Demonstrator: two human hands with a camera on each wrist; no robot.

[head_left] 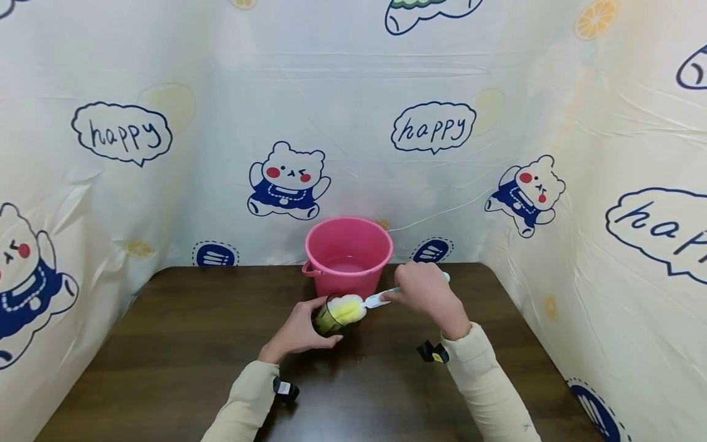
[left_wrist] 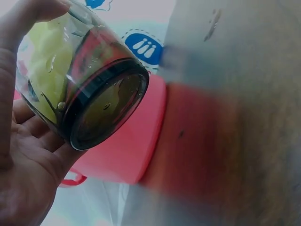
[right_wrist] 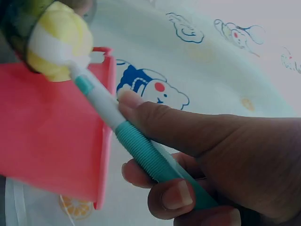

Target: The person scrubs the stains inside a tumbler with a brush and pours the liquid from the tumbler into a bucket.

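Observation:
My left hand grips a dark-tinted clear glass with thumb and fingers around its side. The glass is tilted, its mouth turned toward the right hand and its thick base showing in the left wrist view. In my right hand is a sponge bottle brush with a teal and white handle, the thumb laid along it. The brush's yellow and white sponge head sits partly inside the glass mouth. Water drops cling to the glass.
A pink bucket stands at the back of the brown wooden table, just behind the hands. Its small side handle points left. A printed curtain closes off the back and both sides.

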